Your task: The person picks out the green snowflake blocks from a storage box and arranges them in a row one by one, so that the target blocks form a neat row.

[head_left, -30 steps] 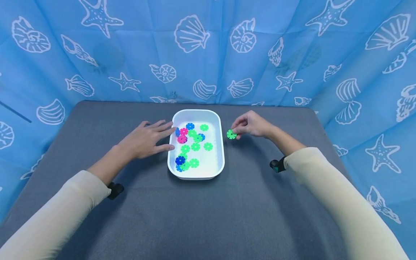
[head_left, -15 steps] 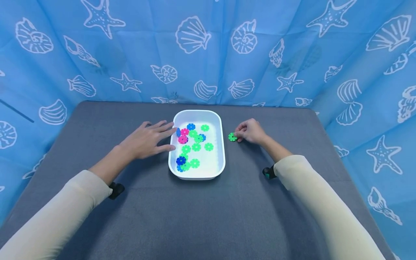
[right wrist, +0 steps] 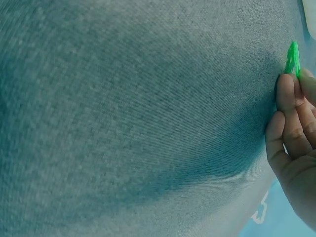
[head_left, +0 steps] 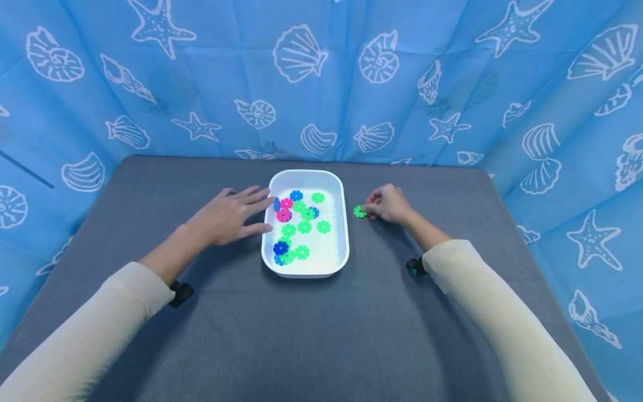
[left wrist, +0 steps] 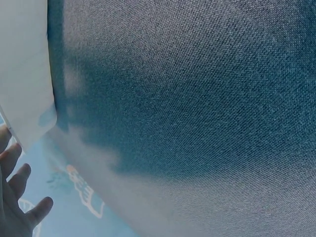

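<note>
– Where is the green disc (head_left: 358, 212)?
– Beside the white tub (head_left: 327, 252), pinched by the right hand (head_left: 389, 204); only the right wrist view shows it edge-on.
– And the left hand (head_left: 225, 216)?
– Spread wide at the tub's rim.

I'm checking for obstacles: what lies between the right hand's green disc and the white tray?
Just bare grey cloth between the green disc and white tray, in the head view.

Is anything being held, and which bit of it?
A green notched disc; the right grip pinches its edge, on the right in the head view.
</note>
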`<move>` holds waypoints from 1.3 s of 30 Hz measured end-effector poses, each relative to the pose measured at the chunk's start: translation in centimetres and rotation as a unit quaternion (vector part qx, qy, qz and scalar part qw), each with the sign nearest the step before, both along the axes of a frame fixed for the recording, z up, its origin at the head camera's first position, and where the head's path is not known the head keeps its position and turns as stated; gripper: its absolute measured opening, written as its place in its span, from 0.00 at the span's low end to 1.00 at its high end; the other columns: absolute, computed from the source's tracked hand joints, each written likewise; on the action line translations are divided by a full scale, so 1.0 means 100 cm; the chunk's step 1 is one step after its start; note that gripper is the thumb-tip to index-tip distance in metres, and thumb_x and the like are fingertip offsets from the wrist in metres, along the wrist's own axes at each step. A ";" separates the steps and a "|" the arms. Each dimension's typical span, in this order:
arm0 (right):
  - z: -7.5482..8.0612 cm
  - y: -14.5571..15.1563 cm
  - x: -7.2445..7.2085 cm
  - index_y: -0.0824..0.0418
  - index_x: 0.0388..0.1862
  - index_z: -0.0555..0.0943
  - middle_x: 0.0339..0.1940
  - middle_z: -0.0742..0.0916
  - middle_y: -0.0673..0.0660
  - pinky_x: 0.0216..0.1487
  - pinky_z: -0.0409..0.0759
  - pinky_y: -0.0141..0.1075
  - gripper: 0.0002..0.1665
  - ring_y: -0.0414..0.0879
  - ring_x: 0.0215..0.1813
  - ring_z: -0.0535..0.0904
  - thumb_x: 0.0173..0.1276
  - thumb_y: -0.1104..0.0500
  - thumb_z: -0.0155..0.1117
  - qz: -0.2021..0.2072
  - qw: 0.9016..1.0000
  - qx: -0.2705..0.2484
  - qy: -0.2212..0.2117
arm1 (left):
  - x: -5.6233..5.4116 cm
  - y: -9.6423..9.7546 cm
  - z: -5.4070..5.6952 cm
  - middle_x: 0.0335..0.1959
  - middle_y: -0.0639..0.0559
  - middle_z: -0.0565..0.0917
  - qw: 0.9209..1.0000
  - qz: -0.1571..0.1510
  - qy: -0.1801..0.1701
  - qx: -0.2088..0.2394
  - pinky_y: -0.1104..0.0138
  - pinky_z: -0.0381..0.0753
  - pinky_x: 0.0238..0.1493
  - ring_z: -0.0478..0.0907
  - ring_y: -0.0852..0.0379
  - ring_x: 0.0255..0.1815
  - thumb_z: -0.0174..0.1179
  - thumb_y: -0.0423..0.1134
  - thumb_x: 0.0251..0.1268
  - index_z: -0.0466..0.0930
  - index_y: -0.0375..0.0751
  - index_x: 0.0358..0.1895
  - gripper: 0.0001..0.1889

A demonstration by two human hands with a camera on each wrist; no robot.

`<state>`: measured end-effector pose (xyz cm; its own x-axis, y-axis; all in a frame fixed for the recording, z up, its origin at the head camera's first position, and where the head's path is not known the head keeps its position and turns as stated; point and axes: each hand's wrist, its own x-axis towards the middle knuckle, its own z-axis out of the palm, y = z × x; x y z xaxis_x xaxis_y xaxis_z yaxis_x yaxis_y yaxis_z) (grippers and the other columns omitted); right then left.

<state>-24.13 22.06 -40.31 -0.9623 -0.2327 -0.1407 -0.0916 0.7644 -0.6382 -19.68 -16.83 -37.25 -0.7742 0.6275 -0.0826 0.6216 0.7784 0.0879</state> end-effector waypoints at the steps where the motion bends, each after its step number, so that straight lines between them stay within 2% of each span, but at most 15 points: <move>1: 0.000 0.000 0.000 0.68 0.31 0.85 0.25 0.89 0.58 0.29 0.79 0.32 0.11 0.47 0.27 0.86 0.69 0.61 0.68 0.000 1.000 0.003 0.000 | 0.000 0.000 0.000 0.80 0.48 0.56 1.000 0.001 -0.002 0.000 0.36 0.56 0.69 0.52 0.42 0.79 0.49 0.69 0.70 0.57 0.50 0.79 0.41; 6: 0.004 0.001 0.001 0.68 0.30 0.85 0.26 0.89 0.59 0.31 0.80 0.34 0.15 0.49 0.29 0.87 0.71 0.56 0.67 0.005 1.000 0.013 -0.011 | 0.000 0.000 0.000 0.80 0.48 0.56 1.000 -0.001 -0.004 -0.003 0.36 0.56 0.69 0.53 0.41 0.79 0.49 0.68 0.70 0.57 0.49 0.79 0.41; 9: 0.012 0.000 0.000 0.69 0.32 0.86 0.28 0.89 0.61 0.33 0.80 0.36 0.17 0.53 0.31 0.87 0.72 0.55 0.65 0.015 1.000 0.010 -0.023 | 0.000 0.000 0.001 0.80 0.48 0.55 1.000 -0.002 -0.002 -0.009 0.36 0.56 0.69 0.52 0.41 0.79 0.48 0.69 0.70 0.56 0.49 0.79 0.41; 14: 0.035 -0.009 -0.008 0.72 0.37 0.85 0.30 0.89 0.64 0.35 0.79 0.35 0.20 0.56 0.35 0.87 0.74 0.53 0.63 0.023 0.999 -0.011 -0.026 | 0.000 0.000 0.002 0.80 0.47 0.55 1.000 -0.004 -0.002 -0.013 0.35 0.56 0.69 0.52 0.40 0.79 0.47 0.69 0.71 0.56 0.48 0.79 0.41; 17: 0.054 -0.019 -0.014 0.71 0.42 0.85 0.35 0.89 0.64 0.38 0.81 0.36 0.21 0.55 0.38 0.86 0.74 0.52 0.62 0.018 0.997 -0.063 -0.044 | 0.000 -0.001 0.001 0.80 0.46 0.55 1.000 -0.004 -0.002 -0.016 0.35 0.56 0.69 0.52 0.40 0.79 0.47 0.68 0.71 0.56 0.48 0.79 0.41; 20: 0.071 -0.033 -0.016 0.69 0.48 0.83 0.42 0.88 0.66 0.43 0.84 0.39 0.21 0.54 0.42 0.86 0.74 0.51 0.61 0.005 0.988 -0.132 -0.082 | 0.001 -0.001 0.002 0.80 0.46 0.55 1.000 -0.001 -0.005 -0.014 0.35 0.56 0.69 0.52 0.40 0.79 0.47 0.68 0.71 0.55 0.48 0.79 0.41; 23: 0.082 -0.047 -0.015 0.68 0.54 0.81 0.48 0.86 0.68 0.50 0.84 0.42 0.22 0.56 0.47 0.86 0.75 0.51 0.61 0.007 0.975 -0.185 -0.127 | 0.001 -0.001 0.002 0.80 0.46 0.56 1.000 -0.002 -0.004 -0.010 0.35 0.56 0.69 0.52 0.40 0.79 0.47 0.68 0.71 0.56 0.48 0.79 0.41; 27: 0.087 -0.065 -0.012 0.69 0.60 0.77 0.55 0.84 0.70 0.60 0.79 0.48 0.23 0.58 0.56 0.83 0.75 0.54 0.61 0.044 0.953 -0.220 -0.202 | 0.001 0.000 0.001 0.80 0.47 0.56 1.000 -0.004 0.001 -0.006 0.36 0.57 0.69 0.52 0.41 0.79 0.47 0.68 0.71 0.56 0.48 0.79 0.41; 31: 0.082 -0.081 -0.008 0.71 0.65 0.74 0.62 0.81 0.70 0.65 0.74 0.49 0.25 0.57 0.62 0.80 0.77 0.56 0.58 0.089 0.934 -0.213 -0.273 | 0.001 -0.001 0.001 0.80 0.47 0.56 1.000 -0.004 0.004 -0.009 0.36 0.57 0.69 0.53 0.41 0.79 0.47 0.69 0.70 0.57 0.49 0.79 0.42; 35: 0.075 -0.094 -0.004 0.72 0.68 0.70 0.65 0.78 0.69 0.64 0.75 0.47 0.28 0.57 0.64 0.78 0.78 0.56 0.57 0.124 0.922 -0.180 -0.319 | 0.000 -0.001 0.000 0.80 0.47 0.56 1.000 -0.001 0.001 -0.013 0.36 0.57 0.69 0.53 0.40 0.79 0.47 0.69 0.70 0.56 0.49 0.79 0.42; 39: 0.069 -0.105 0.002 0.71 0.69 0.70 0.67 0.77 0.67 0.66 0.73 0.49 0.29 0.57 0.65 0.78 0.77 0.56 0.57 0.142 0.914 -0.157 -0.345 | -0.001 -0.002 0.000 0.80 0.47 0.55 1.000 -0.002 -0.004 -0.015 0.36 0.56 0.70 0.52 0.41 0.79 0.46 0.70 0.70 0.55 0.49 0.79 0.42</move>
